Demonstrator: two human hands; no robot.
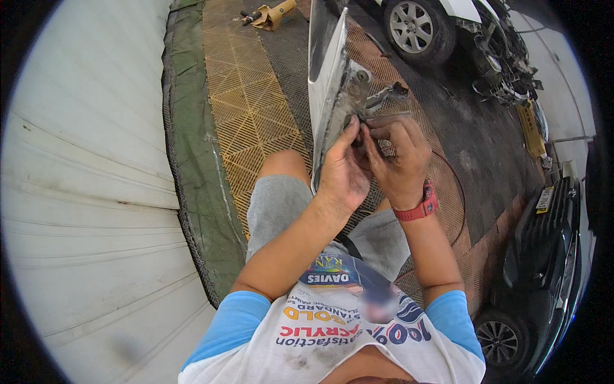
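A white car body panel (325, 86) stands on edge in front of me, its grimy inner edge turned to the right. On that side sits a dirty metal bracket (387, 95) with dark parts. My left hand (345, 168) is close against the panel's inner edge, thumb up and fingers curled. From the right, my right hand (401, 152) meets it, thumb and fingers pinched together below the bracket. Both sets of fingertips close at one small dark spot by the panel. Whatever they grip there is too small and too covered to name.
A white car with a silver wheel (411, 27) and exposed front parts (502, 70) stands far right. Nearer right is a dark car (543, 249). Yellow grid mats (249, 96) and a green sheet (198, 141) run along the pale left wall (96, 160). A thin hose (462, 192) crosses the floor.
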